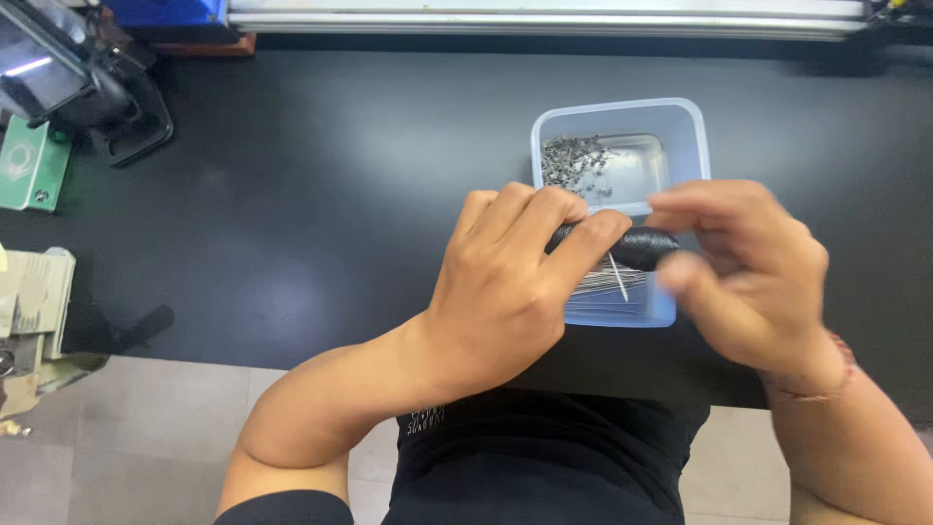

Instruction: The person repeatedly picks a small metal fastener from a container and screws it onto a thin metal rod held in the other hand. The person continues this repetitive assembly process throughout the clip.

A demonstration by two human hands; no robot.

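My left hand (505, 282) grips one end of a black cylindrical piece (637, 245), held over a clear plastic tray (622, 117). My right hand (748, 272) pinches the other end with thumb and fingers; it is blurred. A thin metal pin (617, 275) sticks down from the black piece. The tray holds a heap of small grey metal parts (573, 160) at its far end and a bundle of thin metal pins (607, 292) at its near end, partly hidden by my hands.
The tray rests on a black worktable (321, 194). A dark machine with a screen (68, 78) stands at the far left, a green board (29, 165) beside it. A metal rail (544, 19) runs along the back edge. Tiled floor shows below the table.
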